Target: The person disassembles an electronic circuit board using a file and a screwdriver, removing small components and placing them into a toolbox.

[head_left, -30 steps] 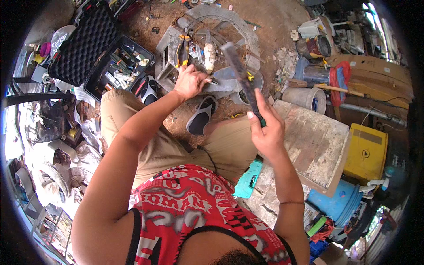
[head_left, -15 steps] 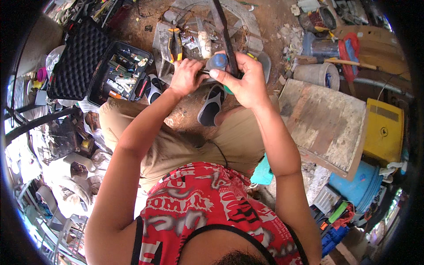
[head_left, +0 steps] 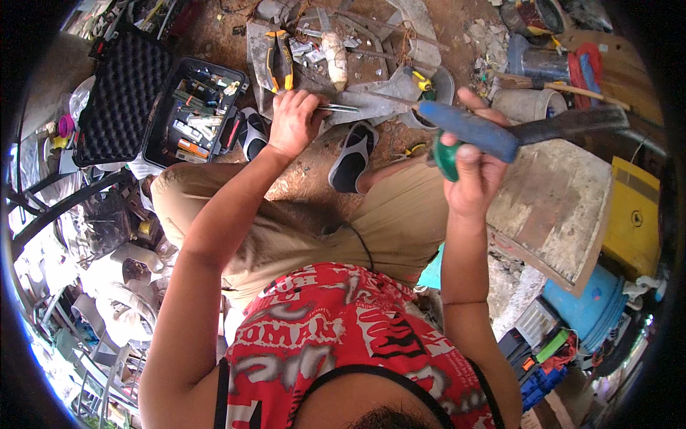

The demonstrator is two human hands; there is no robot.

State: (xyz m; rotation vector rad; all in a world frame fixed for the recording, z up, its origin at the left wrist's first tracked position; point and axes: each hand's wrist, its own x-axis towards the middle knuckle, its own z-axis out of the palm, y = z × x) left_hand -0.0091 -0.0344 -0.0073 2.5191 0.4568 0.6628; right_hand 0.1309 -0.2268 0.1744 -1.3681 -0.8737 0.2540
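Note:
My left hand (head_left: 294, 123) is closed on thin metal tweezers (head_left: 341, 108), whose prongs point right above the ground. My right hand (head_left: 477, 168) grips a blue-handled tool (head_left: 468, 129), its thin shaft pointing left toward the tweezers and a thick dark length trailing right. The tool's exact kind is unclear. A green round piece (head_left: 446, 159) is also by the right fingers; I cannot tell if it belongs to the tool. Ahead of my left hand lie yellow-and-black pliers (head_left: 279, 63) and a pale wrapped cylinder (head_left: 334, 61) on a grey worn board (head_left: 259, 53).
To the left, an open black case (head_left: 239, 79) with a foam lid (head_left: 121, 104) holds several small parts. A worn wooden board (head_left: 550, 207), a yellow container (head_left: 629, 214) and a blue bucket (head_left: 582, 300) stand on the right. My feet (head_left: 351, 157) are below the hands.
My right hand has moved right and away from the left, swinging the blue-handled tool from upright to roughly level. My left hand has barely moved; the tweezers now show clearly.

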